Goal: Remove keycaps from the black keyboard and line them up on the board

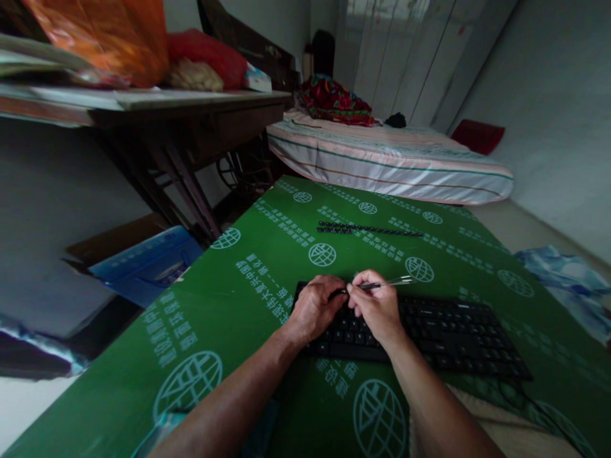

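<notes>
A black computer keyboard [449, 331] lies on the green table, its left part beneath my hands. My right hand [377, 308] is closed around a thin tool, which looks like a wire keycap puller [389, 282]; its pale wire ends point right. Pressed close to it, my left hand [317, 305] pinches a small dark piece [338, 292] at the tool's left end. Whether that piece is a keycap or part of the puller, I cannot tell. Farther back, several loose black keycaps [370, 228] form two rows on the table.
The green printed table [267, 267] reaches toward a bed [391, 152]. To the left stand a wooden desk [191, 102] with bags on it and a blue box [147, 264]. A cable [539, 404] trails from the keyboard's right end. Beige cloth [496, 426] shows at the near edge.
</notes>
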`<action>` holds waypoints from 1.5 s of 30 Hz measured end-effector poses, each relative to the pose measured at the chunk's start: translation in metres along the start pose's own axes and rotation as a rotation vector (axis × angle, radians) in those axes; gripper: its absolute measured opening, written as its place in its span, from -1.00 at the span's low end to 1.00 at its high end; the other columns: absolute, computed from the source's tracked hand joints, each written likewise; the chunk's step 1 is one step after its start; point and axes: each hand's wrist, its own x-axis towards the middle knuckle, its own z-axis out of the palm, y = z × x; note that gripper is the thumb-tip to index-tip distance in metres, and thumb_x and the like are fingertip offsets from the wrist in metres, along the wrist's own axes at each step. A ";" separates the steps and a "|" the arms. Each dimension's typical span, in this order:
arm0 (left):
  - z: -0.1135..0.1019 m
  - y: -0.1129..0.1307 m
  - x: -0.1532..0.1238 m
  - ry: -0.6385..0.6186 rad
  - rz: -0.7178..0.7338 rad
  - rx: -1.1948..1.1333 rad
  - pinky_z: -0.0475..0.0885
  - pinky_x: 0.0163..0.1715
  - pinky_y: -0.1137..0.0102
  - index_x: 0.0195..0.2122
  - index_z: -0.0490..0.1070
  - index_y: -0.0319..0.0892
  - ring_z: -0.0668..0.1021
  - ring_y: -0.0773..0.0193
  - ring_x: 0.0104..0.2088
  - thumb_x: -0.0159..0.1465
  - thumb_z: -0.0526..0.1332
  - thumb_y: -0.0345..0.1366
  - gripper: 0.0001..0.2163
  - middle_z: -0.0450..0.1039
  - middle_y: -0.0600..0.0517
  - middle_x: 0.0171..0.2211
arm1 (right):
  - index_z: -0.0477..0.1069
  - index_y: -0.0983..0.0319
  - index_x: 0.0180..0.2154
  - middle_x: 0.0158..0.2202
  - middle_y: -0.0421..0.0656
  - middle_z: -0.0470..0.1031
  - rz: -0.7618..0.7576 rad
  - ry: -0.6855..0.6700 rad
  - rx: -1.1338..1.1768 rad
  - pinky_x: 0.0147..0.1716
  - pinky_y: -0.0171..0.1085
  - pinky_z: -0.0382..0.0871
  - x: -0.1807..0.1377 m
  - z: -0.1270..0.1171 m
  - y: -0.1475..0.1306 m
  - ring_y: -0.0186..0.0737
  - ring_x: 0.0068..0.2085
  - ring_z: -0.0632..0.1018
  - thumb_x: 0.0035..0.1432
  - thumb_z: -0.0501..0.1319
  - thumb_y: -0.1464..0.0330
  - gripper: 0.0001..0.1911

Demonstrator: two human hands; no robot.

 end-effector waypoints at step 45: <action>-0.004 0.001 -0.003 0.172 -0.381 -0.704 0.47 -0.40 0.43 -0.37 0.48 -0.23 0.56 0.28 -0.43 0.05 0.29 -0.26 -0.84 0.56 0.02 -0.44 | 0.45 0.18 -0.21 -0.31 -0.14 0.54 -0.504 -0.124 -0.395 -0.24 -0.26 0.42 0.002 -0.008 0.012 -0.23 -0.30 0.54 0.03 0.17 0.41 -0.77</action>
